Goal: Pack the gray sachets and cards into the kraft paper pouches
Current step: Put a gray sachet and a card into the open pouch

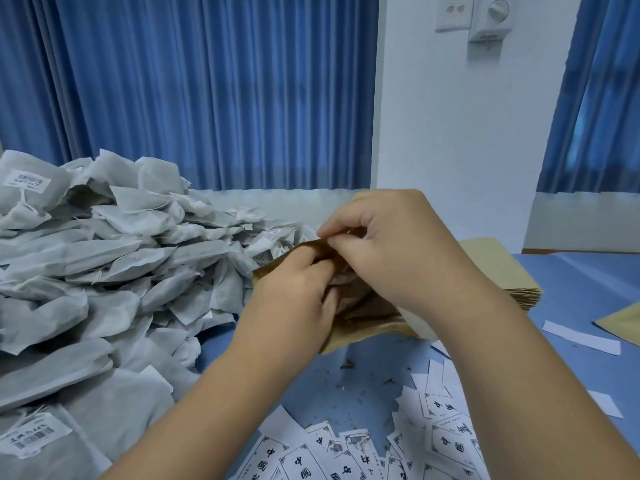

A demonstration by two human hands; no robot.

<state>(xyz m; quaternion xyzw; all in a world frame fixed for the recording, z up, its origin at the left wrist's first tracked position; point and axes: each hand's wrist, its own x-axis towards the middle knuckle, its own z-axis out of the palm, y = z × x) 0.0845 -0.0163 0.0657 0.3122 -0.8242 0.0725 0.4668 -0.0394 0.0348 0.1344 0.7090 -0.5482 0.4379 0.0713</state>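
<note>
Kraft paper pouch (pixel 365 325) is being held, left fingers (pixel 311 259) gripping its mouth, right fingers (pixel 343 241) pinching its top edge.

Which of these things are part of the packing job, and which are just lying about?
Part of the job: gray sachets, printed cards, kraft pouch gripped by the left hand and right hand, stack of pouches.
Just lying about: blue curtains, wall dial, dry crumbs.

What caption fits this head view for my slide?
Left hand and right hand grip a kraft paper pouch at its mouth beside heaped gray sachets, printed cards scattered nearby.
</note>
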